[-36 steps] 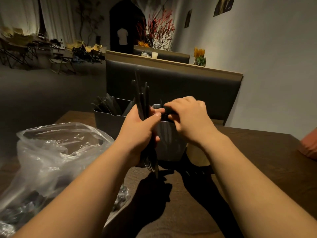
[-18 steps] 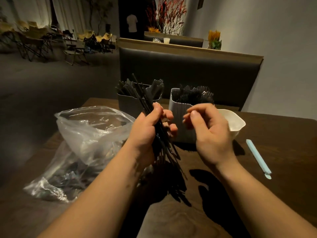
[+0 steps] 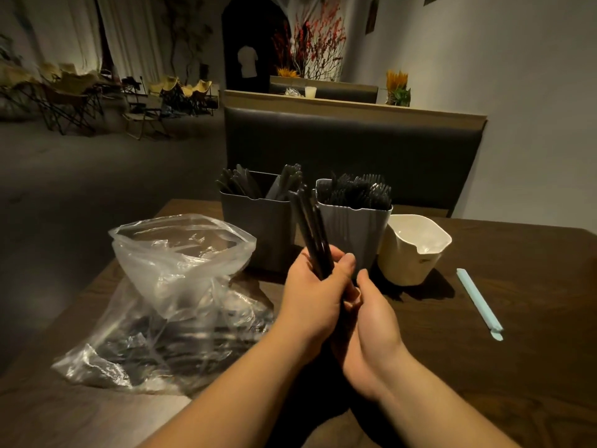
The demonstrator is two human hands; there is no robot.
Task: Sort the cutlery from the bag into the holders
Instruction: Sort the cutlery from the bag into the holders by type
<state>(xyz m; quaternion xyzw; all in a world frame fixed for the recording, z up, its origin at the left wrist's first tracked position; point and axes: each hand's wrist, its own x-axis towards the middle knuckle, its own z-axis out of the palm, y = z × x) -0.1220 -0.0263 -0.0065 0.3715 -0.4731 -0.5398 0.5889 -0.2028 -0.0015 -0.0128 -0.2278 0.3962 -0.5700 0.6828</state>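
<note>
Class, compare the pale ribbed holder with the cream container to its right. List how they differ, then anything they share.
The pale ribbed holder is packed with black forks, tines up; the cream container shows no cutlery inside. The holder's wall is ribbed; the container's is smooth. The holder stands taller than the container. Both stand upright, open-topped, side by side on the wooden table.
</note>
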